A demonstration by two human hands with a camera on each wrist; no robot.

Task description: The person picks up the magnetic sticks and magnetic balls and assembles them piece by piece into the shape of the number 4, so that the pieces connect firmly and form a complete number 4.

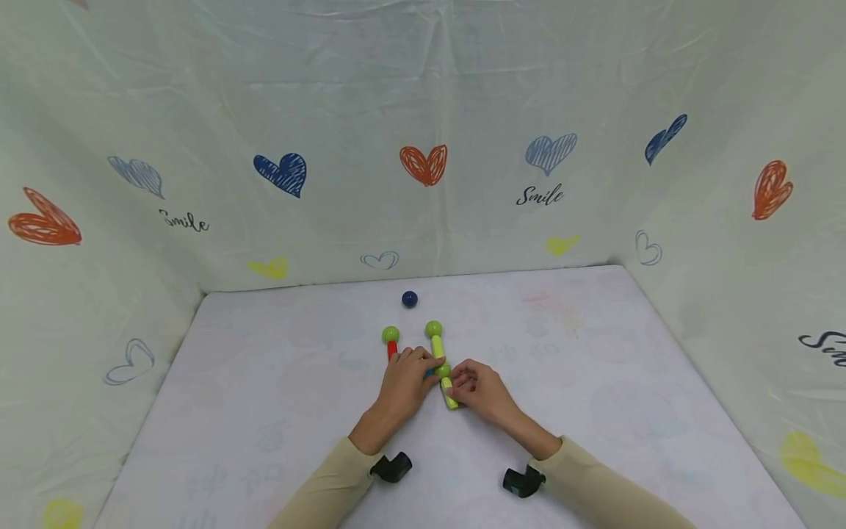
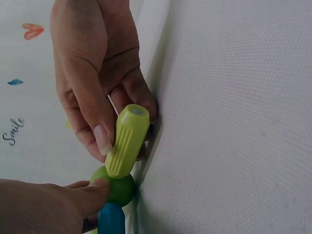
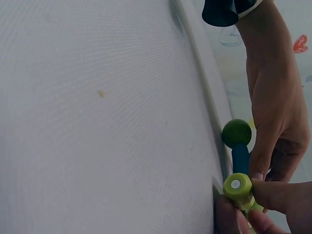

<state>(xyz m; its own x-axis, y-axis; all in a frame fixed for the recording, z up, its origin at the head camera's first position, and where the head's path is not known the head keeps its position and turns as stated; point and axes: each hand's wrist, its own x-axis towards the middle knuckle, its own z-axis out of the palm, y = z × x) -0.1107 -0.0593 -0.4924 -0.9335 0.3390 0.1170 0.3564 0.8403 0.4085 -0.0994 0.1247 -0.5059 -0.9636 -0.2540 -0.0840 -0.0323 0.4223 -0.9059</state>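
My left hand (image 1: 406,378) pinches a green ball (image 2: 119,189) at the middle of a small structure. A blue rod (image 2: 111,219) joins this ball. My right hand (image 1: 485,391) pinches a ribbed yellow-green rod (image 2: 127,141), whose far end meets the same ball; its near end points towards me. Beyond the held ball, another yellow-green rod (image 1: 438,347) leads to a second green ball (image 1: 433,328). Left of it, a red rod (image 1: 393,350) with a green ball (image 1: 391,334) on its tip is partly covered by my left hand.
A dark blue ball (image 1: 410,299) lies alone near the back of the white table (image 1: 277,397). A pale sheet (image 1: 344,213) printed with hearts hangs behind and along both sides. Black wrist cameras are strapped at both cuffs.
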